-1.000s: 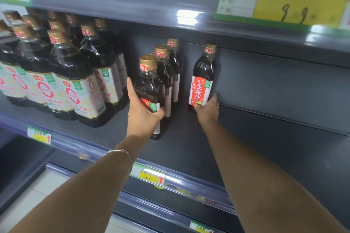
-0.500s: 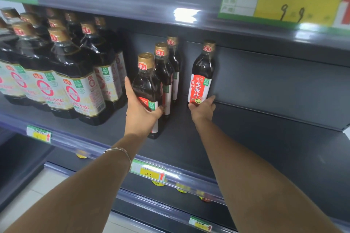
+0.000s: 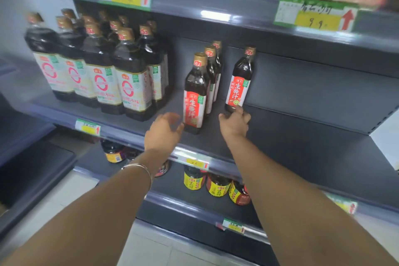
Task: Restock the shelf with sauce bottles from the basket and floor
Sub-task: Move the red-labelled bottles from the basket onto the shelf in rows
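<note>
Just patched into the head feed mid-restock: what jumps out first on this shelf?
Two bare arms reach into the middle shelf: the left hand is open just beside the front red-label bottle, while the right hand touches the base of a lone red-label bottle at the back. Left of them stands a dense block of big white-label bottles, and the shelf's right half is bare.

Grey shop shelving [image 3: 302, 97] over pale tiled floor [image 3: 71, 196]

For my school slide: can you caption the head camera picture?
Left hand open beside the front sauce bottle; right hand touching the base of a lone bottle on the shelf.
</note>
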Motion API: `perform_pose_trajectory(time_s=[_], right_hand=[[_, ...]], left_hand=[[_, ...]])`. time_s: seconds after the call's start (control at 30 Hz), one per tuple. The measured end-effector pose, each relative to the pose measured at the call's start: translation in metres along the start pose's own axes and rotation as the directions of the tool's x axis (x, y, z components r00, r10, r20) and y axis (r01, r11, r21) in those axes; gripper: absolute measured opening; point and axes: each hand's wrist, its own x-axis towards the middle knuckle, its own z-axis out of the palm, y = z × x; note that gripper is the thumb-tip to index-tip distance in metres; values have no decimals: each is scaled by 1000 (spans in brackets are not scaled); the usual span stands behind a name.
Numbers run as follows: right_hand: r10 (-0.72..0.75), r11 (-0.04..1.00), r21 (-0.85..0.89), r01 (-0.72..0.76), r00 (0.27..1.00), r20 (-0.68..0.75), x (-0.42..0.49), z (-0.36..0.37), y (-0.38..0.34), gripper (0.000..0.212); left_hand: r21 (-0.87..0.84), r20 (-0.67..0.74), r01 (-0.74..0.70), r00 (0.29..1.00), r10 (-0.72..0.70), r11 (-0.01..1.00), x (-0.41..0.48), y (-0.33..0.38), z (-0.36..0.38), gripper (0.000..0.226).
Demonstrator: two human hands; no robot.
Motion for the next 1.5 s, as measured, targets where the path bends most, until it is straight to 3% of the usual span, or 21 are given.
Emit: perform_pose_trajectory(time_s=[0.2,0.33,0.43,0.53,0.7,0.9,1.07,1.27,1.5], right_hand=[[-47,996,-70,52,996,70,-121,19,-16,41],[-157,970,-134,202,945,288,-201,80,-51,41],[-211,925,-181,334,848,486,-257,144,-74,43],[-255,865,-171,471,707,660,-311,219,-92,43],[-245,814,-78,575,463,852,-398,349,-120,46],[-215,710,-10,705,230,949,-516,465,-133,45],[-110,669,39,742,47,993,-608,547,-127,46],[-56,661,49,749,-16,998,-702,672,-110,31],[84,578,63,814,-136,987,-787,798,-13,43]], left_hand=[[126,69,72,994,-81,989,-82,-60,-85,40],[283,-8,184,982,-190,941,-122,-129,-162,37],[431,-16,248,963,-267,868,-148,-192,-215,34],[410,-39,387,912,-408,826,-177,-260,-261,39],[326,-172,599,798,-578,731,-216,-367,-333,43],[185,-296,790,612,-733,585,-291,-480,-397,32],[107,-294,874,483,-825,473,-348,-579,-438,34],[19,-272,902,420,-866,431,-376,-706,-466,34],[-105,-161,951,271,-949,290,-425,-841,-417,47]])
